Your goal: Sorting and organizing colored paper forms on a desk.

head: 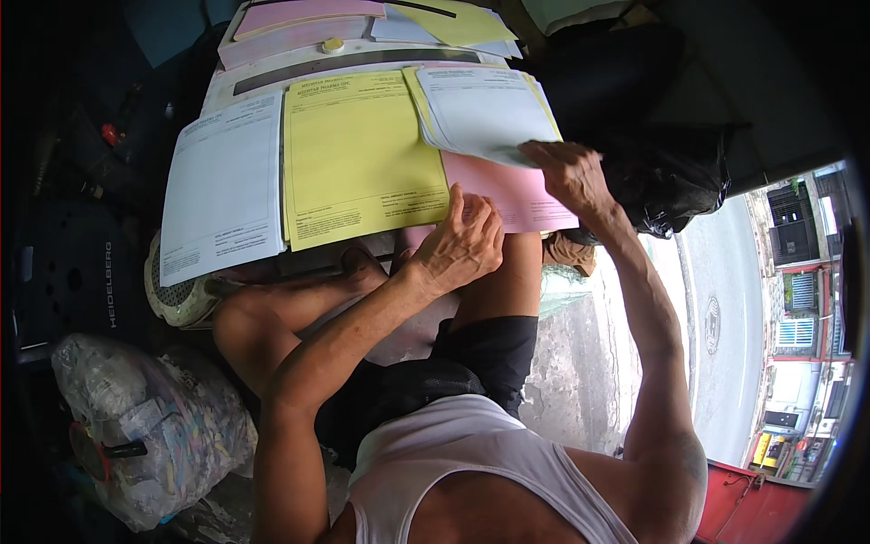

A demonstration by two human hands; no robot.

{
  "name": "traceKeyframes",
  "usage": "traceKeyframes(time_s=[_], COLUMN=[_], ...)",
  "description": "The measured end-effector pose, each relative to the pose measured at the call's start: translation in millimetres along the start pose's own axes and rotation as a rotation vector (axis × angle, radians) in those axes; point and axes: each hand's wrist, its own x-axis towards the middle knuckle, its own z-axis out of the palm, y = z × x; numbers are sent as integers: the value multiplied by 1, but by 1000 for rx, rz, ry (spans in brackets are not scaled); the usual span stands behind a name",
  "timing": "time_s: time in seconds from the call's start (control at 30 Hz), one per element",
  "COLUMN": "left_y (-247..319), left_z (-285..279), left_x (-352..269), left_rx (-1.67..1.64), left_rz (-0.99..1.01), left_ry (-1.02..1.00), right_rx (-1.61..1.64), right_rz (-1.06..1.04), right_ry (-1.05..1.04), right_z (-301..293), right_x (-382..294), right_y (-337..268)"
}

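Observation:
Printed paper forms lie in side-by-side stacks across a pale surface before me: white sheets [221, 183] at the left, yellow sheets [360, 149] in the middle, and a mixed pile at the right. My right hand [571, 170] grips the lower right corner of the white sheets [479, 109] on that pile; their lower edge is curled up. Beneath them a pink sheet [523, 194] shows. My left hand [469, 238] rests at the near edge, between the yellow stack and the pink sheet, fingers bent; whether it pinches paper is hidden.
More pink sheets [306, 17] and yellow sheets [462, 24] lie at the far end, near a small round yellow-topped container [333, 45]. A black plastic bag [666, 177] is at the right. A clear bag of paper scraps [149, 428] stands lower left.

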Motion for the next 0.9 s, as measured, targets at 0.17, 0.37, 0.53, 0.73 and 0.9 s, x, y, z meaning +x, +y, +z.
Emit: traceKeyframes(time_s=[0.17,0.37,0.53,0.73,0.9], left_y=[-10,-24,-60,-127,-142], left_z=[5,-22,-84,-153,-167], left_x=[-1,-10,-84,-219,-269], left_rx=[-167,-160,-167,274,240], left_rz=[-59,-234,-370,-753,-548], left_ry=[125,185,180,-412,-285], right_rx=[97,168,185,287,283], right_rz=[98,78,179,319,349], right_ry=[-51,-142,-105,-132,-142], right_z=[-6,-37,-17,-19,-18], right_x=[-40,-26,-43,-37,-36], right_y=[-44,-69,-48,-47,-43])
